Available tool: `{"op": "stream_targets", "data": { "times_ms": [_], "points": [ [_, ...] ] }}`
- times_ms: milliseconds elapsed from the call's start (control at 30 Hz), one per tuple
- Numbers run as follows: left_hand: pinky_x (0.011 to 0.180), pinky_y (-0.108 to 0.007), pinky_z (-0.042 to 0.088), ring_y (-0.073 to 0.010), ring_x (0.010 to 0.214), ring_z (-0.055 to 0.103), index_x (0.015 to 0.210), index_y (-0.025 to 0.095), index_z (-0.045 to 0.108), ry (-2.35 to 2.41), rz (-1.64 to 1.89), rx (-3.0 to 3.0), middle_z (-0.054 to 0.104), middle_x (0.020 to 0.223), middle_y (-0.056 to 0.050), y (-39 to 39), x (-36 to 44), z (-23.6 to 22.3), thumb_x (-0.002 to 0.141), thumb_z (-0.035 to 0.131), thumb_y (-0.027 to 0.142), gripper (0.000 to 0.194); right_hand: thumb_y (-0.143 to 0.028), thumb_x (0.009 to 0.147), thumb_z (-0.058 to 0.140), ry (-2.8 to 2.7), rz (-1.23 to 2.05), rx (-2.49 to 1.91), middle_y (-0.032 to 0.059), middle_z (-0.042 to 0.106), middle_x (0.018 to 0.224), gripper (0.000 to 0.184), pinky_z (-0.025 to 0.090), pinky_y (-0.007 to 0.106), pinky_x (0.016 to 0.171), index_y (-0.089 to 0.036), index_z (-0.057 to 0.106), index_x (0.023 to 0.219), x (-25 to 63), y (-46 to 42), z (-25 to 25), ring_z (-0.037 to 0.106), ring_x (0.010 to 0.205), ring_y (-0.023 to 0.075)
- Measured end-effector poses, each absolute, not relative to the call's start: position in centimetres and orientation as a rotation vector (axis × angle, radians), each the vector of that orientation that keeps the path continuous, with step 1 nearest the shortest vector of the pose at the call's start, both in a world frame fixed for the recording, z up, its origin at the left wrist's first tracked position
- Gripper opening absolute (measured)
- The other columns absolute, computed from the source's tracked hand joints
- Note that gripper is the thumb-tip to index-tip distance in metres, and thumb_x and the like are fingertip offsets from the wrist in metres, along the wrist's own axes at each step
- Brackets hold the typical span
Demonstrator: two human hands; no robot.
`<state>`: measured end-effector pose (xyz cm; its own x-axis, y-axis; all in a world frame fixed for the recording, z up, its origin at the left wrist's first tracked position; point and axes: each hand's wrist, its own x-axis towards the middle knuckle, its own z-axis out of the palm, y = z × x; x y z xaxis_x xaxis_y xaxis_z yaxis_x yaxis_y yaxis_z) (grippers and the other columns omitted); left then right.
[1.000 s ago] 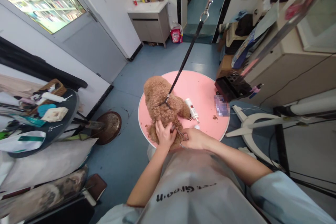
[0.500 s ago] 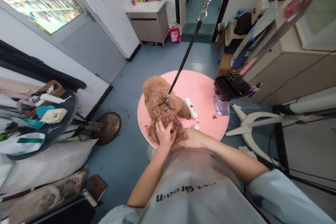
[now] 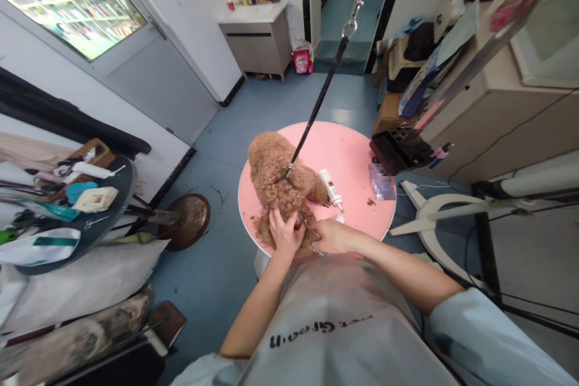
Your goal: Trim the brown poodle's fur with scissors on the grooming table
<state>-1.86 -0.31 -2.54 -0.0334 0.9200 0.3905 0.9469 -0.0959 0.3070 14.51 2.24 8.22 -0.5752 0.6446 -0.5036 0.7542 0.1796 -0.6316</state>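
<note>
In the lower middle of the frame, the left hand [image 3: 286,233] lay on the curly brown fur of the dog [image 3: 275,172], its fingers bent and slightly apart, thumb close to the forefinger; whether they pinched anything could not be told. Just right of it, the right hand [image 3: 333,236] was closed around a silver scissor-like tool [image 3: 311,230], one ring handle showing below the fingers and the other end pointing up and left toward the left hand. The dog was on the left part of the round pink desk [image 3: 348,151], near the centre of the frame. A black leash [image 3: 318,102] ran from it toward the upper right, and a white bottle [image 3: 332,189] lay beside its paw.
</note>
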Motion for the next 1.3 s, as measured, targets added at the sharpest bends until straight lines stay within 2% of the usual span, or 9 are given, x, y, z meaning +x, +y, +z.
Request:
{"op": "stream_targets", "data": {
  "times_ms": [233, 467, 733, 867, 967, 1033, 1133, 1233, 1300],
  "points": [
    [0.095, -0.049, 0.032, -0.0373, 0.125, 0.025, 0.097, 0.021, 0.067, -2.129, -0.786, -2.156, 0.022, 0.142, -0.013, -0.3, -2.1, -2.8, 0.068, 0.061, 0.035, 0.033, -0.029, 0.066, 0.056, 2.294, -1.429, 1.457, 0.0035, 0.064, 0.07, 0.023, 0.032, 0.021, 0.048, -0.015, 0.064, 0.082, 14.9, 2.6, 8.0, 0.054, 0.058, 0.0136],
    [0.096, -0.05, 0.031, -0.0371, 0.125, 0.026, 0.098, 0.02, 0.066, -2.181, -0.775, -2.154, 0.025, 0.141, -0.014, -0.4, -2.0, -2.6, 0.07, 0.06, 0.04, 0.036, -0.023, 0.069, 0.051, 2.185, -1.691, 1.296, 0.0002, 0.062, 0.062, 0.022, 0.033, 0.019, 0.045, -0.015, 0.061, 0.086, 15.2, 2.4, 7.6, 0.052, 0.048, 0.01],
    [0.096, -0.048, 0.032, -0.0371, 0.125, 0.026, 0.097, 0.019, 0.067, -2.154, -0.806, -2.11, 0.022, 0.141, -0.014, -0.4, -1.7, -2.6, 0.07, 0.06, 0.037, 0.033, -0.018, 0.067, 0.052, 2.202, -1.712, 1.352, -0.0003, 0.061, 0.061, 0.021, 0.035, 0.019, 0.045, -0.014, 0.062, 0.085, 15.3, 2.0, 7.8, 0.051, 0.047, 0.0093],
    [0.097, -0.049, 0.032, -0.0366, 0.125, 0.027, 0.097, 0.018, 0.067, -2.175, -0.853, -2.11, 0.024, 0.14, -0.016, -0.4, -1.8, -2.0, 0.071, 0.059, 0.04, 0.035, -0.019, 0.071, 0.05, 2.083, -2.003, 1.231, 0.0002, 0.062, 0.071, 0.025, 0.038, 0.019, 0.044, -0.015, 0.059, 0.094, 16.8, 0.8, 8.3, 0.052, 0.048, 0.0085],
    [0.099, -0.048, 0.03, -0.0324, 0.126, 0.028, 0.094, 0.018, 0.068, -2.204, -0.986, -2.144, 0.027, 0.139, -0.015, -0.5, -2.1, -1.7, 0.079, 0.05, 0.034, 0.029, -0.022, 0.074, 0.049, 2.175, -2.119, 1.212, 0.003, 0.064, 0.083, 0.032, 0.044, 0.021, 0.054, -0.015, 0.053, 0.105, 17.2, -0.1, 7.8, 0.058, 0.064, 0.0117],
    [0.102, -0.045, 0.029, -0.0274, 0.128, 0.028, 0.09, 0.016, 0.068, -2.199, -1.129, -2.185, 0.029, 0.139, -0.013, -0.5, -2.2, -1.5, 0.083, 0.042, 0.029, 0.03, -0.023, 0.073, 0.052, 2.407, -1.953, 1.314, 0.0058, 0.063, 0.091, 0.046, 0.045, 0.025, 0.065, -0.015, 0.046, 0.117, 16.6, -0.6, 6.9, 0.059, 0.076, 0.0151],
    [0.105, -0.041, 0.028, -0.0233, 0.127, 0.031, 0.073, 0.016, 0.067, -2.279, -1.275, -2.138, 0.034, 0.139, -0.011, -0.5, -2.1, -1.4, 0.084, 0.041, 0.031, 0.032, -0.022, 0.069, 0.056, 2.663, -1.389, 1.461, 0.0105, 0.061, 0.1, 0.061, 0.041, 0.032, 0.077, -0.014, 0.038, 0.126, 15.1, -1.0, 5.1, 0.057, 0.087, 0.0203],
    [0.104, -0.036, 0.03, -0.0204, 0.125, 0.036, 0.071, 0.017, 0.066, -2.445, -1.37, -1.966, 0.042, 0.135, -0.009, -0.2, -1.9, -1.3, 0.085, 0.039, 0.032, 0.034, -0.024, 0.069, 0.054, 2.693, -1.103, 1.498, 0.0121, 0.059, 0.102, 0.048, 0.038, 0.034, 0.08, -0.014, 0.045, 0.116, 14.4, -1.7, 3.4, 0.055, 0.091, 0.0222],
    [0.101, -0.033, 0.034, -0.0181, 0.122, 0.04, 0.079, 0.017, 0.067, -2.484, -1.414, -1.875, 0.047, 0.13, -0.01, 0.1, -2.0, -1.3, 0.088, 0.032, 0.029, 0.038, -0.025, 0.069, 0.054, 2.648, -1.143, 1.517, 0.0102, 0.059, 0.096, 0.038, 0.039, 0.033, 0.077, -0.015, 0.049, 0.105, 15.0, -2.1, 2.5, 0.055, 0.086, 0.0211]
  ]
}}
